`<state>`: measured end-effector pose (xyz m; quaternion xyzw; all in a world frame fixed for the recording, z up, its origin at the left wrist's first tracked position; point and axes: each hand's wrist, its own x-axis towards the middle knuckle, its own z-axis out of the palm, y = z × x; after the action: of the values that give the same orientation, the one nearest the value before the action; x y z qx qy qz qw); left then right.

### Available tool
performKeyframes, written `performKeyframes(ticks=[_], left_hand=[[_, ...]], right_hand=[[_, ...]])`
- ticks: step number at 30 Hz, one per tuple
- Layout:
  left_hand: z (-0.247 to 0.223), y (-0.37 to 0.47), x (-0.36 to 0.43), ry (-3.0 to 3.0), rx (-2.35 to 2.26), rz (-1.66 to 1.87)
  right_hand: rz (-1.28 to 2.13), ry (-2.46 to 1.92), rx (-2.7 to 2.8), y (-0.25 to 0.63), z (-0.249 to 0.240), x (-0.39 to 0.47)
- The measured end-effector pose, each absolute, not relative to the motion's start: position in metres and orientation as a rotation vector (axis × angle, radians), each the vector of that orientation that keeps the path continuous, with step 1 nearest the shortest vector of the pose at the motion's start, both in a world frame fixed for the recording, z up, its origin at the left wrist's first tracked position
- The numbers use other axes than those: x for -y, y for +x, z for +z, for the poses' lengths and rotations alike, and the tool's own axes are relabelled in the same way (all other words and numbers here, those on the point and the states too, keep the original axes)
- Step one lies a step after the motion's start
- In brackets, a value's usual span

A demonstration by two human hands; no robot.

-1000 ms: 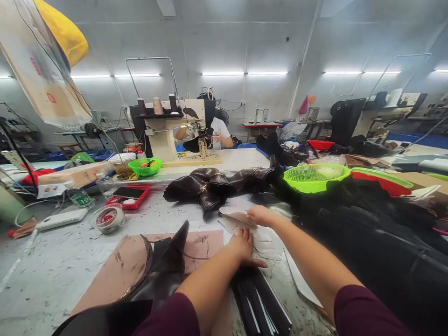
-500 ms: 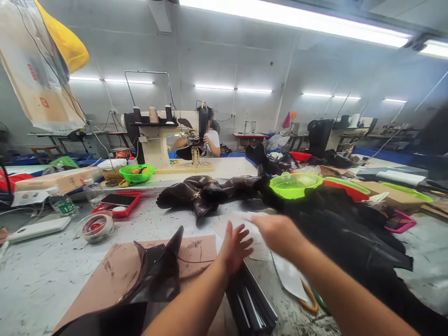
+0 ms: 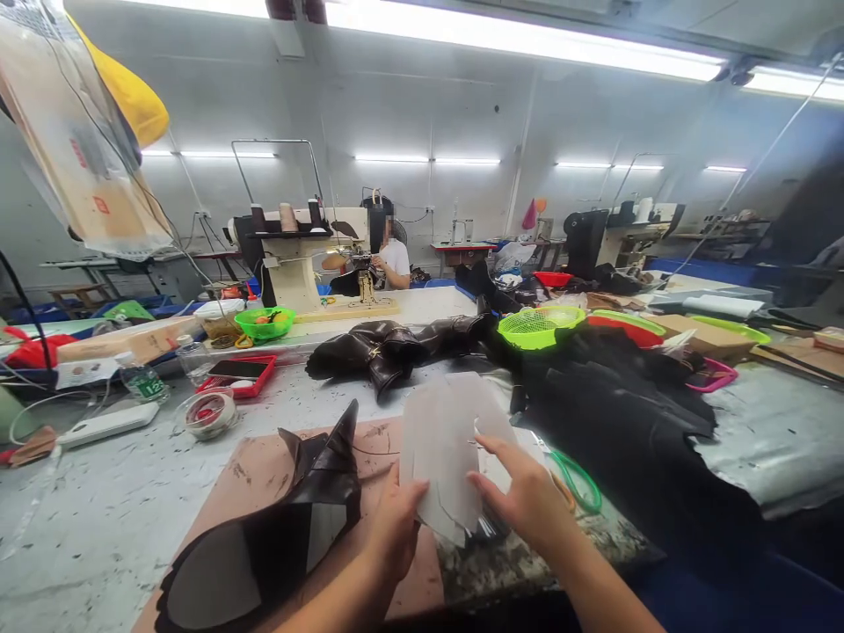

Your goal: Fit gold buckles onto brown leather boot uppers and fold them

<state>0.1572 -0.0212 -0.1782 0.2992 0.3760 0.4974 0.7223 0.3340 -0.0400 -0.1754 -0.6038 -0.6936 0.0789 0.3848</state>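
A small stack of whitish, translucent sheets point(image 3: 443, 440) is held up in front of me. My left hand point(image 3: 396, 519) is closed on its lower left edge, thumb on top and the other fingers hidden beneath. At the right edge, my right hand point(image 3: 527, 492) grips the sheets, with thumb and forefinger on the near face. To the left, a dark brown leather boot upper point(image 3: 264, 527) lies on a pinkish board point(image 3: 230, 475). Scissors with green and orange handles point(image 3: 580, 482) lie beside my right hand, partly covered. Dark leather boot pieces point(image 3: 369, 352) lie beyond the sheets.
Black material point(image 3: 613, 413) spreads over the right side. A yellow-green basket point(image 3: 537, 327) stands behind it. On the left are a red tray point(image 3: 264, 378), a tape roll point(image 3: 207, 413) and a bottle point(image 3: 145, 382). A person point(image 3: 396, 259) sits behind a sewing machine point(image 3: 296, 272).
The whitish sheets are now raised between both hands. My left hand was spread open before, and my right hand was reaching farther forward. The view has shifted slightly.
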Motion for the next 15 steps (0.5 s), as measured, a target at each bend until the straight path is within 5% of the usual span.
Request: performKeyframes(ticks=[8, 15], left_hand=[[-0.170, 0.142, 0.039, 0.716, -0.636, 1.039], [-0.166, 0.127, 0.036, 1.021, -0.783, 1.030]], right_hand=[[0.788, -1.317, 1.679, 0.293, -0.182, 0.052], [0.520, -1.350, 1.771, 0.289, -0.174, 0.062]])
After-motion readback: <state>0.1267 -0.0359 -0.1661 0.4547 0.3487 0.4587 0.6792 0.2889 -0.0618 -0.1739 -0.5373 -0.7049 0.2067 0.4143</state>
